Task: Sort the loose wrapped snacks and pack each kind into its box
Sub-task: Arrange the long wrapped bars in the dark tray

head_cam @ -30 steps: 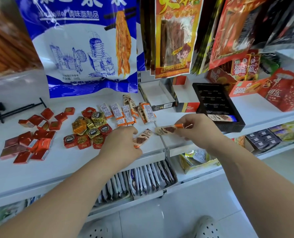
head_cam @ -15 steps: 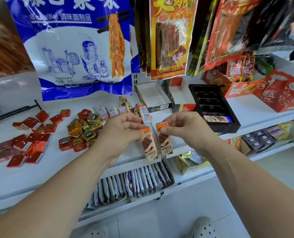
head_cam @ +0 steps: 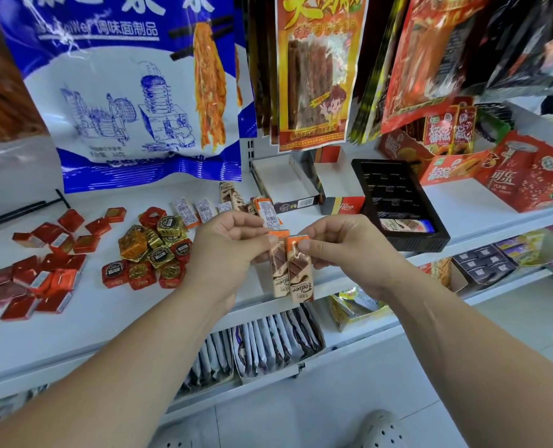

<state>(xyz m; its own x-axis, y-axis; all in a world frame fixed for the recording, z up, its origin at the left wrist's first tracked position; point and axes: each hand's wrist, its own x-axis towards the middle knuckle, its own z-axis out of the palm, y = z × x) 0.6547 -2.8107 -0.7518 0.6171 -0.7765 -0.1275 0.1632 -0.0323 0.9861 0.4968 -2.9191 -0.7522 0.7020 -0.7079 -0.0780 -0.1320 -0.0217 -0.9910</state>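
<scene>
The person is midway through gathering one kind of snack: the left hand [head_cam: 233, 250] pinches the orange top of one wafer bar [head_cam: 276, 268] between thumb and fingers, and the right hand [head_cam: 343, 250] pinches the top of a second wafer bar [head_cam: 299, 273] the same way; the two bars hang upright and side by side, touching along their long edges, in the air above the front edge of the shelf [head_cam: 74, 321]; the step in hand looks like squaring them into a stack.

More bars of this kind [head_cam: 270, 213] lie near the middle of the shelf just behind the hands; the gold and red foil chocolates [head_cam: 154, 250] sit heaped to the left of them, and the flat red squares [head_cam: 39, 273] spread toward the shelf's left edge; both piles lie loose.

The next move probably calls for passing both bars into one hand, then carrying them to a box; the open white-lined box [head_cam: 285, 184] stands at the back of the shelf past the hands, and the black tray [head_cam: 398, 202], with one wrapped bar in its front end, sits to the right; which of them takes this kind cannot be told.

Room is tight above: hanging snack bags [head_cam: 314, 76] drop low over the back of the shelf, so a reach to the white box must stay low; the way right to the tray is open; the front lip lies directly under the bars, so a slip would drop them toward the lower shelf.
</scene>
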